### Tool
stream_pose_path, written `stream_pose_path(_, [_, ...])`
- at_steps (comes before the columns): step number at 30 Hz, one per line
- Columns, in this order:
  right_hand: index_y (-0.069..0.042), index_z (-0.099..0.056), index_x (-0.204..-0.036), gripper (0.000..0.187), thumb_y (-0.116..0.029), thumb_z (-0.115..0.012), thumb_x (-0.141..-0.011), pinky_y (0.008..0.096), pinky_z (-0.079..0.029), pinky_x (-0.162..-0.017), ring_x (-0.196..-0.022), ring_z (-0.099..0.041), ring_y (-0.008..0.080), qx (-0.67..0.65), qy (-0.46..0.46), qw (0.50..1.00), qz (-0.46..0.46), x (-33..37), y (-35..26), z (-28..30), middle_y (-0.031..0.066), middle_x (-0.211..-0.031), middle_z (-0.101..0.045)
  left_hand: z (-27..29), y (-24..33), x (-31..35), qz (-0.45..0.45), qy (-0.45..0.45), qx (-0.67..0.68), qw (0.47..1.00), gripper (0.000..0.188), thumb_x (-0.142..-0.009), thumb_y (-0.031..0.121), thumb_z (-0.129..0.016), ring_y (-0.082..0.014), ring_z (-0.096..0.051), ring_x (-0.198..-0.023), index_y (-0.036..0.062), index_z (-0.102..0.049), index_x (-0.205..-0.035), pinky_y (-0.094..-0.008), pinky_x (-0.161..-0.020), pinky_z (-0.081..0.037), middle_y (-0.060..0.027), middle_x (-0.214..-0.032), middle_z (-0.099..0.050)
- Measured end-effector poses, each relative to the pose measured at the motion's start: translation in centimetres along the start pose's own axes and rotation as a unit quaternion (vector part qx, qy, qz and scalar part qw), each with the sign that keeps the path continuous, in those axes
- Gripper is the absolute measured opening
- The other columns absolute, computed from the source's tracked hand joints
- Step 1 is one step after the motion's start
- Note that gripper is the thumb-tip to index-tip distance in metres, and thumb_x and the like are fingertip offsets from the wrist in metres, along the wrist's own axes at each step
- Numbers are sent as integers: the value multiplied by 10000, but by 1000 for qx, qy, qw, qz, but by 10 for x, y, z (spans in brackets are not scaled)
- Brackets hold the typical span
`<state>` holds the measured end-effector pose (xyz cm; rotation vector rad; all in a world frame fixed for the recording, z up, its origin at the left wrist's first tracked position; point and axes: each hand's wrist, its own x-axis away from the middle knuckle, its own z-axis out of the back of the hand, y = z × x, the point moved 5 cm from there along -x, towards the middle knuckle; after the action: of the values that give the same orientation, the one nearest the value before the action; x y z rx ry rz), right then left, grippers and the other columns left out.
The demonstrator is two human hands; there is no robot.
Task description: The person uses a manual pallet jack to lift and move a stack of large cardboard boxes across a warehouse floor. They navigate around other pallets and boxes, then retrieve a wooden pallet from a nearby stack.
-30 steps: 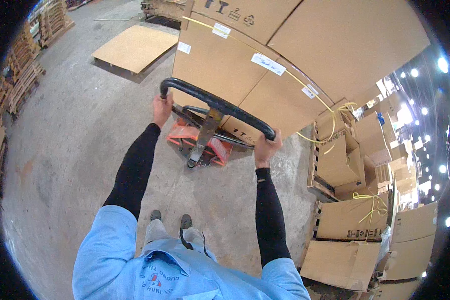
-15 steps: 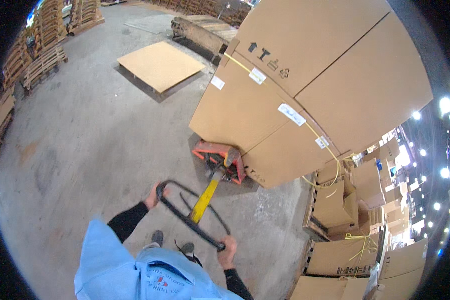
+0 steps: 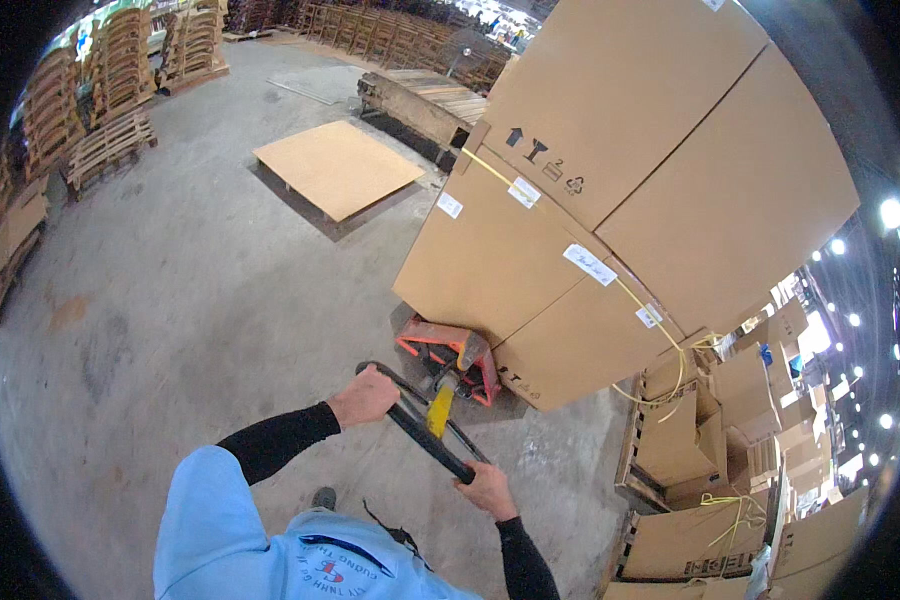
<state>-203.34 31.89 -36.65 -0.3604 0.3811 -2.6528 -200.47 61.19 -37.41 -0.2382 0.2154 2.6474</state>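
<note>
"Grip?"
"Left hand (image 3: 365, 398) and right hand (image 3: 489, 491) closed around the black handle (image 3: 417, 428); pallet jack (image 3: 435, 334) stands at the cartons' (image 3: 540, 270) foot."
"Step?"
"Steering, I judge; next move calls for even two-handed control."

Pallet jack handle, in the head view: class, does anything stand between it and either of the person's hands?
Nothing visible does. The left hand and the right hand are both directly on the black pallet jack handle. The large cartons stand beyond the red jack base, not between hands and handle.
</note>
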Motion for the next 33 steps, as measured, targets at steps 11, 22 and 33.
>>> stream_pose_path(11, [-196, -669, -1149, 452, -460, -657, -782, 472, -524, -750, -882, -676, 338, 22, -255, 966, -43, 97, 57, -249, 130, -951, -706, -164, 77, 148, -61, -321, 191, 925, 263, -650, 262, -670, -398, -672, -749, 32, -693, -777, -501, -662, -532, -200, -738, -673])
stream_pose_path(22, [-131, -707, -969, 345, -400, -689, -753, 445, -539, -720, -785, -681, 336, 41, -32, 996, -67, 18, 48, 3, 147, -834, -698, -7, 53, -32, -69, -44, 114, 990, 265, -666, 266, -673, -373, -666, -706, 76, -676, -850, -498, -589, -530, -168, -730, -664])
stream_pose_path(33, [-224, -671, -1167, 465, -484, -659, -780, 456, -532, -726, -880, -672, 347, 63, -207, 975, -46, 77, 76, -202, 129, -916, -706, -155, 113, 117, -103, -305, 252, 913, 308, -656, 285, -701, -382, -658, -789, 76, -660, -879, -503, -657, -506, -174, -753, -651])
